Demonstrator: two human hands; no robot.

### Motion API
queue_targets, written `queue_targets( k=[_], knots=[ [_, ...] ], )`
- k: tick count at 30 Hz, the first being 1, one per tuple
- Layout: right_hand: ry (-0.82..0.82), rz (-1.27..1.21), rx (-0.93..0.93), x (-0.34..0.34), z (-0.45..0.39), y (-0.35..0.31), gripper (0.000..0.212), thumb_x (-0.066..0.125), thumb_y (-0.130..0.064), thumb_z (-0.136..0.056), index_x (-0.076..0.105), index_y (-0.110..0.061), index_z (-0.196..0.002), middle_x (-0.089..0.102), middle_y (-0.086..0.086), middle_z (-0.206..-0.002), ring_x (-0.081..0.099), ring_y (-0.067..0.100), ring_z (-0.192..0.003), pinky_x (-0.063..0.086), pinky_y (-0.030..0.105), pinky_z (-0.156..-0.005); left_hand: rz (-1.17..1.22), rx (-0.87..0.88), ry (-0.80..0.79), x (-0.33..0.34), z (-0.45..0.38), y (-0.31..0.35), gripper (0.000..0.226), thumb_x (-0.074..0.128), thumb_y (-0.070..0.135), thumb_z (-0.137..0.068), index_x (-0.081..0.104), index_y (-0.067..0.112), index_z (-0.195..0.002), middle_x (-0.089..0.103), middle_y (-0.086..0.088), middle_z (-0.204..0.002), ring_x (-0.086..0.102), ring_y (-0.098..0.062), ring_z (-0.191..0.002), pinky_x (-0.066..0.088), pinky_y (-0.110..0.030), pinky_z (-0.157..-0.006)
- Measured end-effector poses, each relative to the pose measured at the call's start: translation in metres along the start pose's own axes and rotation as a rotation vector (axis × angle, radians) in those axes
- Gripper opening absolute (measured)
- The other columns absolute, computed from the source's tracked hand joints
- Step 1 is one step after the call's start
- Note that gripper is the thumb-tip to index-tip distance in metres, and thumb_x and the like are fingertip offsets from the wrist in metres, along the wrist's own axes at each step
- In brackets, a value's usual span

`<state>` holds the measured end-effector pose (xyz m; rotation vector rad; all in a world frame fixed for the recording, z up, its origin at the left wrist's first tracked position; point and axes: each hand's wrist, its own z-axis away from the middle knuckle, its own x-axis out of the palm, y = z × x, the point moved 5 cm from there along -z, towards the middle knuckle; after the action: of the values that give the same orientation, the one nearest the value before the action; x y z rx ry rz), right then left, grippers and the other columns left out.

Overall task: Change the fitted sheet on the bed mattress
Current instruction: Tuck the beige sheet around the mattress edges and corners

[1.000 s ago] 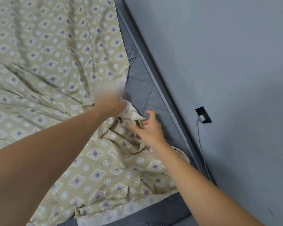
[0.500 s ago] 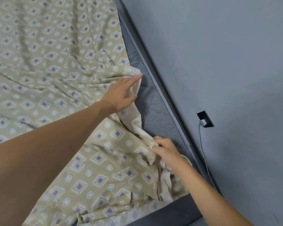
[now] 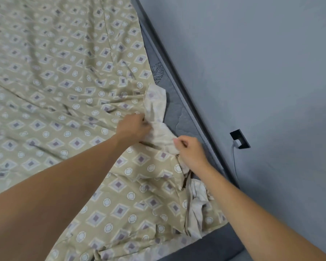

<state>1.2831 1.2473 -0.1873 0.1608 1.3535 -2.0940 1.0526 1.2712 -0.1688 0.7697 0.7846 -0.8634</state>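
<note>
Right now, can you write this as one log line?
left hand: grips sheet edge | right hand: pinches sheet edge | sheet: untucked | mattress: exposed

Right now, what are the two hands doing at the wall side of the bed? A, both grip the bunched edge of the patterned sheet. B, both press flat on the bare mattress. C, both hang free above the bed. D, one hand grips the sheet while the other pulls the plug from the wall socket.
A: the left hand and the right hand both curl round the turned-up pale edge of the sheet, beside the bare mattress.
</note>
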Motion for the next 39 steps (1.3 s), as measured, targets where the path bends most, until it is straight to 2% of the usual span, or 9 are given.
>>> queue_targets(
  k=[7, 9, 11, 13, 18, 22, 26, 30, 39],
  knots=[
    [0.287, 0.131, -0.004, -0.098, -0.027, 0.015, 0.037, 0.052, -0.021, -0.109, 0.063, -0.016, -0.074, 0.061, -0.004, -0.069, 0.058, 0.018, -0.069, 0.038, 0.031, -0.066, 0.528, 0.221, 0.077, -0.016, -0.009, 0.083, 0.024, 0.056, 0.026, -0.105, 0.052, 0.007, -0.091, 0.06, -0.009, -0.083, 0.058, -0.03, -0.083, 0.049, -0.044, -0.077],
    [0.348, 0.162, -0.022, -0.108, -0.026, 0.015, 0.034, 0.049, -0.027, -0.11, 0.066, -0.018, -0.082, 0.064, -0.008, -0.075, 0.061, 0.019, -0.074, 0.041, 0.032, -0.067, 0.703, 0.309, -0.113, -0.009, -0.006, 0.107, 0.008, 0.058, 0.016, -0.104, 0.058, 0.012, -0.112, 0.065, -0.006, -0.106, 0.062, -0.022, -0.097, 0.052, -0.038, -0.091],
    [0.364, 0.107, -0.007, -0.108, -0.021, 0.014, 0.032, 0.047, -0.034, -0.111, 0.069, -0.016, -0.094, 0.067, -0.006, -0.085, 0.064, 0.018, -0.082, 0.045, 0.033, -0.07, 0.608, 0.427, -0.142, -0.005, 0.001, 0.116, 0.054, 0.063, 0.02, -0.101, 0.043, 0.02, -0.152, 0.053, 0.0, -0.145, 0.052, -0.013, -0.128, 0.043, -0.026, -0.109],
    [0.27, -0.01, 0.097, -0.099, -0.015, 0.018, 0.033, 0.05, -0.042, -0.109, 0.067, -0.015, -0.106, 0.067, -0.005, -0.094, 0.064, 0.011, -0.084, 0.046, 0.024, -0.067, 0.251, 0.476, 0.055, -0.005, 0.012, 0.111, 0.078, 0.063, 0.035, -0.097, 0.024, 0.029, -0.165, 0.034, 0.005, -0.165, 0.03, -0.019, -0.152, 0.027, -0.039, -0.124],
    [-0.025, -0.197, 0.238, -0.057, 0.01, 0.037, 0.034, 0.08, -0.046, -0.09, 0.07, -0.03, -0.118, 0.074, -0.015, -0.11, 0.072, 0.004, -0.097, 0.057, 0.029, -0.083, 0.056, 0.468, 0.351, 0.008, 0.062, 0.065, 0.045, 0.053, 0.051, -0.097, 0.053, 0.025, -0.135, 0.049, 0.001, -0.128, 0.046, -0.023, -0.119, 0.046, -0.05, -0.097],
    [-0.051, -0.237, 0.238, -0.032, 0.024, 0.037, 0.032, 0.085, -0.04, -0.085, 0.074, -0.032, -0.114, 0.077, -0.015, -0.11, 0.071, 0.01, -0.107, 0.058, 0.038, -0.096, -0.061, 0.343, 0.183, 0.05, 0.097, 0.027, 0.07, 0.043, 0.085, -0.088, 0.05, 0.03, -0.132, 0.045, 0.003, -0.125, 0.042, -0.02, -0.115, 0.042, -0.045, -0.094],
    [-0.17, -0.21, 0.207, 0.002, 0.044, 0.042, 0.043, 0.083, -0.053, -0.077, 0.073, -0.037, -0.115, 0.076, -0.02, -0.112, 0.068, 0.007, -0.113, 0.055, 0.034, -0.099, -0.109, 0.164, 0.156, 0.086, 0.116, 0.0, 0.063, 0.053, 0.069, -0.086, 0.05, 0.025, -0.132, 0.046, -0.002, -0.126, 0.045, -0.026, -0.116, 0.044, -0.046, -0.094],
    [-0.118, -0.007, 0.111, 0.007, 0.064, 0.062, 0.014, 0.067, -0.025, -0.1, 0.062, -0.026, -0.087, 0.067, -0.011, -0.088, 0.065, 0.015, -0.094, 0.05, 0.031, -0.079, -0.164, 0.137, 0.197, 0.108, 0.136, -0.018, 0.013, 0.057, 0.031, -0.101, 0.06, 0.018, -0.102, 0.059, -0.002, -0.104, 0.053, -0.029, -0.098, 0.035, -0.039, -0.076],
    [0.335, 0.258, -0.032, -0.126, 0.055, 0.061, 0.014, 0.048, -0.015, -0.108, 0.057, -0.006, -0.114, 0.064, 0.014, -0.103, 0.056, 0.029, -0.087, 0.029, 0.033, -0.065, 0.229, 0.253, 0.343, 0.089, 0.175, 0.089, 0.024, 0.039, 0.019, -0.106, 0.046, 0.015, -0.083, 0.055, -0.003, -0.083, 0.05, -0.025, -0.076, 0.043, -0.044, -0.062]
  ],
)
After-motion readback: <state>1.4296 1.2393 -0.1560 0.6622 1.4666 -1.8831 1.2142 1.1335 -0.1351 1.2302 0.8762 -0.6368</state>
